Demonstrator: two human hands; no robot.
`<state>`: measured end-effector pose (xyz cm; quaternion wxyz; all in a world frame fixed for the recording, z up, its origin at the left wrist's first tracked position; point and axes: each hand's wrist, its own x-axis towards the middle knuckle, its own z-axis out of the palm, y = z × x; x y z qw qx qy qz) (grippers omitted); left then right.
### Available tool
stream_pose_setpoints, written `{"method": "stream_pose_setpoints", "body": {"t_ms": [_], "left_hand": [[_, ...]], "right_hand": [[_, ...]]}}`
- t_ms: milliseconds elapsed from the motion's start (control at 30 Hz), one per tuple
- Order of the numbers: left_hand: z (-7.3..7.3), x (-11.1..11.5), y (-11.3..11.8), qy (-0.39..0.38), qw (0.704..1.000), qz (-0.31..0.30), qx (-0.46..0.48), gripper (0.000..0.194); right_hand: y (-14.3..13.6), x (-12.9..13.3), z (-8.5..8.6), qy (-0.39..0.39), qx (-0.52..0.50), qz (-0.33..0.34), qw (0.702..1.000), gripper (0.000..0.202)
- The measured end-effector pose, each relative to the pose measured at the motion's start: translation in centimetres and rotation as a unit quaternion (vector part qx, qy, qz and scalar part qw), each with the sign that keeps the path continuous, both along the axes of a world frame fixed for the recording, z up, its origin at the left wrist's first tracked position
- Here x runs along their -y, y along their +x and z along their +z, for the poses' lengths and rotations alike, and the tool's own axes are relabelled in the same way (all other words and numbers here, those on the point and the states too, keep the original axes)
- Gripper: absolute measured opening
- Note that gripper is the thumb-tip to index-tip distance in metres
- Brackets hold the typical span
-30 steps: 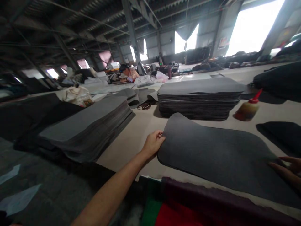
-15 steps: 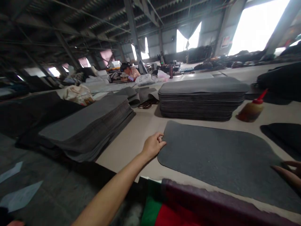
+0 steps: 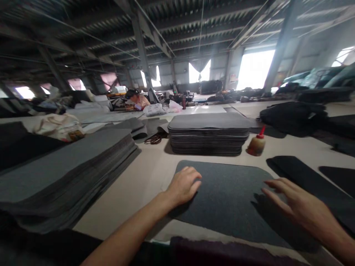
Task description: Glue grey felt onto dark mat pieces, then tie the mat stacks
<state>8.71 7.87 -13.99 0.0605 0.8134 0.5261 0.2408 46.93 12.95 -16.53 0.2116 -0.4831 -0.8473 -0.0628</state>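
Observation:
A dark grey sheet with rounded corners (image 3: 227,192) lies flat on the pale table (image 3: 155,166) in front of me. Over its left part is my left hand (image 3: 184,184), fingers bent and apart from the thumb, nothing seen between them. My right hand (image 3: 291,201) hovers above the sheet's right side, its fingers spread and holding nothing, with a shadow beneath. Just behind the sheet stands a neat stack of similar grey pieces (image 3: 208,135). A bottle with a red nozzle (image 3: 256,143) stands to the right of that stack.
At the left is a large stack of grey sheets (image 3: 69,166). Scissors (image 3: 153,139) lie near the middle. Black pieces (image 3: 307,181) are at the right, with a dark bundle (image 3: 294,118) behind. A person (image 3: 137,99) is in the far background.
My view has turned to the right and tilted up. My left hand has come off the sheet's left edge and now is over its surface. My right hand shows more fully, fingers spread.

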Motion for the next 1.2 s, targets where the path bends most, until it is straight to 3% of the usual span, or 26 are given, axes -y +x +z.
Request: {"method": "stream_pose_setpoints", "body": {"t_ms": [100,200,333,433,600,767,867,1000,1100,1200], "left_hand": [[-0.5,-1.6,4.1,-0.015,0.987,-0.153,-0.041,0.024],[-2.2,-2.1,6.1,-0.05,0.975,-0.212,-0.048,0.048],[-4.2,-2.2,6.1,-0.108,0.981,-0.156,-0.04,0.067],[-4.4,-3.0,5.3,-0.135,0.984,-0.106,-0.042,0.08],[-4.3,-5.5,2.9,-0.144,0.986,-0.003,-0.08,0.078],[-5.6,-7.2,0.4,-0.113,0.984,0.092,-0.102,0.081],[-6.2,-7.3,0.0,-0.092,0.985,0.099,-0.107,0.078],[-6.3,-7.0,0.1,-0.088,0.985,0.096,-0.116,0.078],[-6.1,-7.0,0.1,-0.089,0.984,0.094,-0.125,0.077],[-6.1,-7.0,0.1,-0.092,0.983,0.092,-0.131,0.076]], "right_hand": [[-5.1,0.3,-0.7,-0.087,0.056,0.095,0.99,0.051],[-6.6,0.3,-2.7,-0.116,0.088,0.095,0.985,0.063],[-5.9,0.2,-3.8,-0.146,0.103,0.085,0.98,0.067],[-5.8,0.3,-3.3,-0.159,0.088,0.086,0.98,0.066],[-6.3,0.5,-2.8,-0.176,0.083,0.077,0.978,0.067],[-6.4,0.7,-1.3,-0.235,0.097,0.069,0.965,0.071],[-6.9,0.8,0.9,-0.294,0.078,0.097,0.948,0.072],[-8.5,0.1,3.3,-0.329,0.072,0.217,0.916,0.073],[-9.2,-1.8,3.0,-0.333,0.093,0.278,0.896,0.076],[-8.8,-4.3,1.6,-0.311,0.1,0.261,0.908,0.075]]}}
